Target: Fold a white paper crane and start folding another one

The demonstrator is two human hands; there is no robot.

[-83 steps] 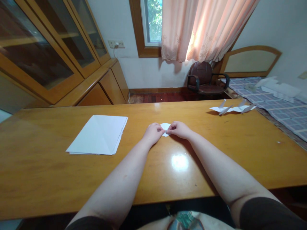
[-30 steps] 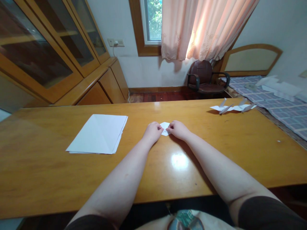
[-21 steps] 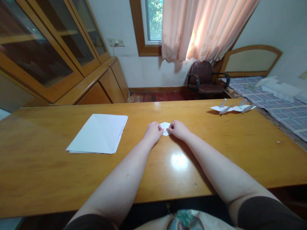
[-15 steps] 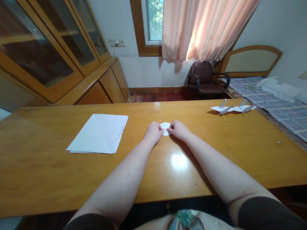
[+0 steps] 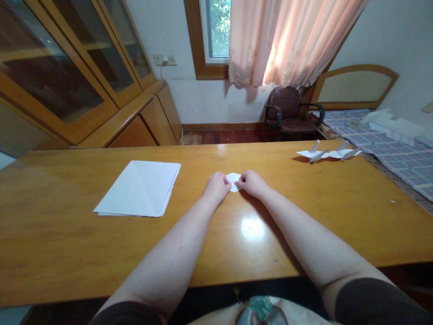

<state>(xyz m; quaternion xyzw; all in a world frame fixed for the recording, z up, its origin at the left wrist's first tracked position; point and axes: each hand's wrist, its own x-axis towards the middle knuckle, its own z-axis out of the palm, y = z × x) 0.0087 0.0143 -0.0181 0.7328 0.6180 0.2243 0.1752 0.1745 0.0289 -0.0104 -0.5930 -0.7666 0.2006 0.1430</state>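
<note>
- Pinching the left side of a small white paper (image 5: 233, 177) with the left hand (image 5: 217, 187).
- Pinching its right side with the right hand (image 5: 252, 182).
- Resting it on the shiny brown table (image 5: 304, 194), between both hands.
- Well apart from a pile of big white sheets (image 5: 139, 189) on the left and folded papers (image 5: 318, 155) on the right.

Brown chair (image 5: 284, 104) near pink curtain (image 5: 254, 45)

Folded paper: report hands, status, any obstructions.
Left hand, right hand pinching folded paper, opposite sides. Hands partly cover it. Paper stack lies left, not blocking.
</note>
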